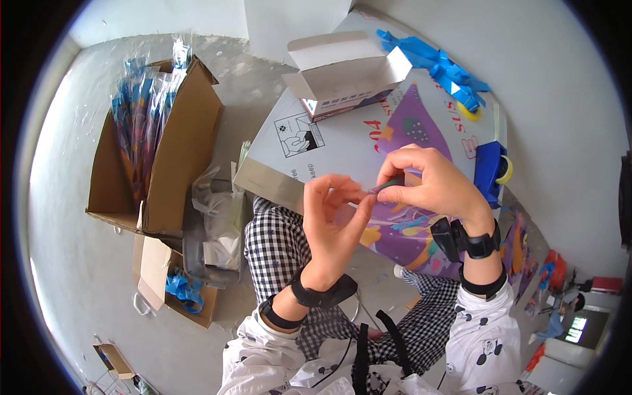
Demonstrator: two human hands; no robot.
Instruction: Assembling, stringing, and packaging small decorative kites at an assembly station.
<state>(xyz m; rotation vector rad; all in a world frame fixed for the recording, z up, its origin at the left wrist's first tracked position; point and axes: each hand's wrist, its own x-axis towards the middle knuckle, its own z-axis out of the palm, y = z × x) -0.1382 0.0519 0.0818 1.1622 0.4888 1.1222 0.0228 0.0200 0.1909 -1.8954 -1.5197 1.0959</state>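
A thin purple sheet (416,122) with a colourful printed pattern lies over the white printed board in front of me, tapering to a point at its far end. Its near part hangs down toward my knees. My right hand (431,183) pinches a folded bit of the sheet between thumb and fingers. Meeting it at the fingertips, my left hand (334,220) also pinches, its thumb and index finger closed on the sheet's edge. The exact spot between the fingertips is mostly hidden.
On the board (276,158) stand an open white carton (352,89), blue strips (428,56) and a blue tape dispenser (488,174). To the left, a cardboard box (187,138) holds several clear-wrapped bundles, near a smaller box (204,309) and a plastic bin (214,263).
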